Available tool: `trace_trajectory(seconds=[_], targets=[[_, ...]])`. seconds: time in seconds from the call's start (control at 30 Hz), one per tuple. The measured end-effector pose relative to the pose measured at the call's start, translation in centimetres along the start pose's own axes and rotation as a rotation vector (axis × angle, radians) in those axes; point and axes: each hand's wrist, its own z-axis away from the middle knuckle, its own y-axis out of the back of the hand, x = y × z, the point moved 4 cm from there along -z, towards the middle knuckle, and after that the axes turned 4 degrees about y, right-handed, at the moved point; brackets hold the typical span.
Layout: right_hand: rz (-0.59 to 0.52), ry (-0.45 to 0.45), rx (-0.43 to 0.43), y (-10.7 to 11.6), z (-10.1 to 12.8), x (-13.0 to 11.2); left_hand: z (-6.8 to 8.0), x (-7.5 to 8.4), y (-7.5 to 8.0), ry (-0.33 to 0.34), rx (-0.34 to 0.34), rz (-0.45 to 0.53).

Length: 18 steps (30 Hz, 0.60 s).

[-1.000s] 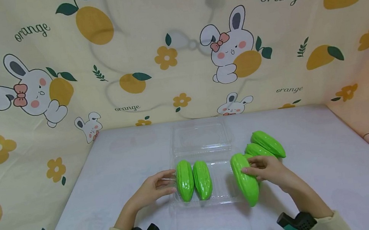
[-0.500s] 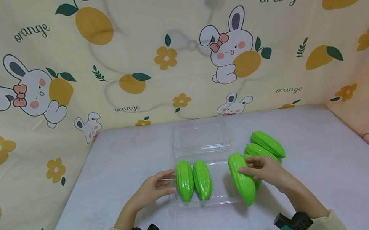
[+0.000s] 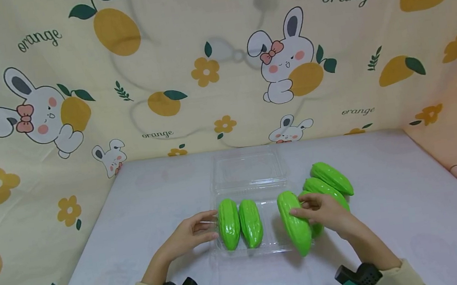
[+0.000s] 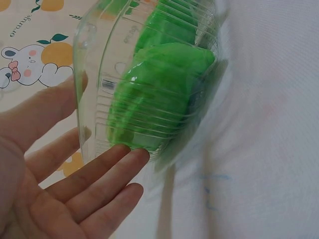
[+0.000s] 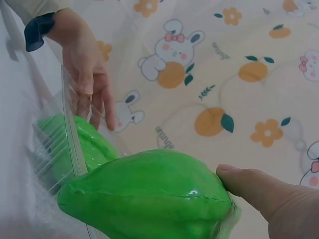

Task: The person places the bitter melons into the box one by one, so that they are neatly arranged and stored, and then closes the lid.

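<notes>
My right hand pinches a glossy green fruit, long, ridged and pointed at one end. It is held above the right part of a clear plastic clamshell box, whose lid lies folded back. In the box's left part lie two similar green fruits, a left one and a right one. My left hand is at the box's left wall, fingers loosely extended; some fingertips appear to touch the plastic. The right wrist view shows the held fruit with the thumb against it.
More green fruits lie in a group right of the box, partly hidden by my right hand. A white cloth covers the table. Behind it hangs a cream curtain printed with rabbits and oranges.
My right hand has moved slowly left with the held fruit, further over the box. The left hand, the box and the fruits in it have stayed put.
</notes>
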Motion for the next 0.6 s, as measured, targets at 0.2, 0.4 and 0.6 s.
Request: trace_trajectory(seconds=[0.2,0.4,0.6], targets=[[-0.004,-0.004,0.006,-0.17,-0.19,0.01,0.05,0.02,0.00,0.003,0.002,0.005],[0.004,0.004,0.001,-0.45,-0.48,-0.02,0.03,-0.02,-0.01,0.005,0.001,0.006],[0.012,0.002,0.005,-0.66,-0.78,-0.19,0.06,0.18,0.01,0.001,0.000,0.011]])
